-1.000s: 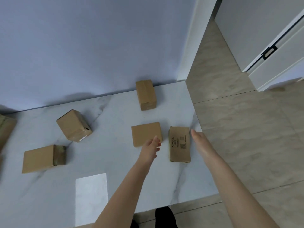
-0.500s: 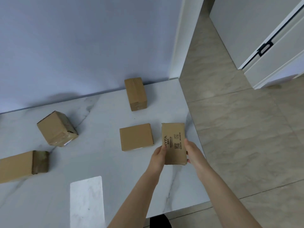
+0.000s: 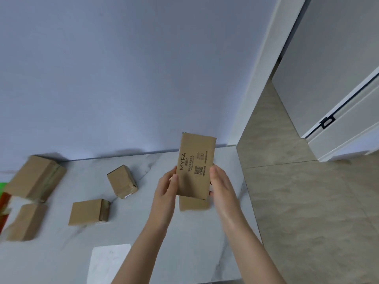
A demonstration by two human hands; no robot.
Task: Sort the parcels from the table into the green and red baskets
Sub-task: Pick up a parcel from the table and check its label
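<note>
The MYFA parcel is now off the bench; my left grip and right grip clasp its edges, with the green basket at nine o'clock.

A white marble worktop with grey veins meets the wall along its far side and ends on the right beside a tiled floor. Five boxes lie on it, all apart from one another. A large brown cardboard box with a taped end sits far left, close to the wall. Nearer, at the left edge, lies a blurred brown cardboard box. A flat brown box with a taped right end lies left of centre, and a small blocky cardboard box sits just beyond it, turned askew. To the right, a low flat cardboard box is mostly hidden. A pale rectangular patch marks the near edge.
</note>
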